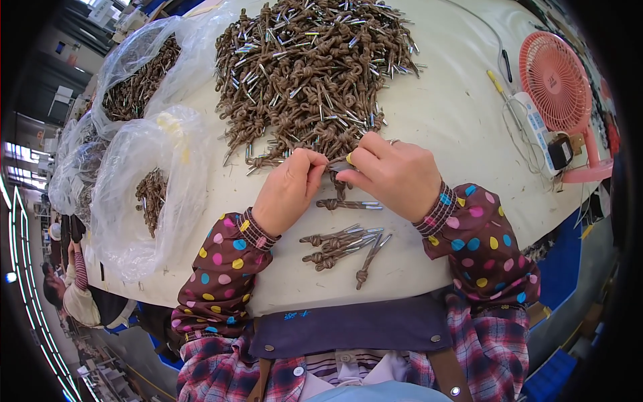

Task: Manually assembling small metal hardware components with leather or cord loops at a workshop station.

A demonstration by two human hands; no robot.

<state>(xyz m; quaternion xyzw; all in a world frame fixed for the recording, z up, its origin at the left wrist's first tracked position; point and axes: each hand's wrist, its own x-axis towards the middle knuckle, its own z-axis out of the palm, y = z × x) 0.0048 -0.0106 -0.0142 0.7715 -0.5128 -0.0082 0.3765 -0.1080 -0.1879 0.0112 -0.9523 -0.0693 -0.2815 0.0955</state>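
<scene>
My left hand [288, 187] pinches one end of a brown knotted cord [337, 165] between thumb and fingertips. My right hand [396, 175] grips the same cord from the other side, thumb and index finger closed. A small yellow patch shows at that index finger; I cannot make out what it is. Just beyond both hands rises a big heap of brown knotted cords [308, 74] with shiny metal tips. Below the fingers lies a single cord [348, 204], placed crosswise. Nearer to me, several more knotted cords [338, 244] rest in a loose group, metal tips toward the right.
Clear plastic bags [117, 234] with brown cords inside stand on the left of the pale table [429, 268]. At the right are a pink fan [554, 84], a white power strip [536, 130] and a yellow-handled tool [495, 82]. Another person [84, 288] is at far left.
</scene>
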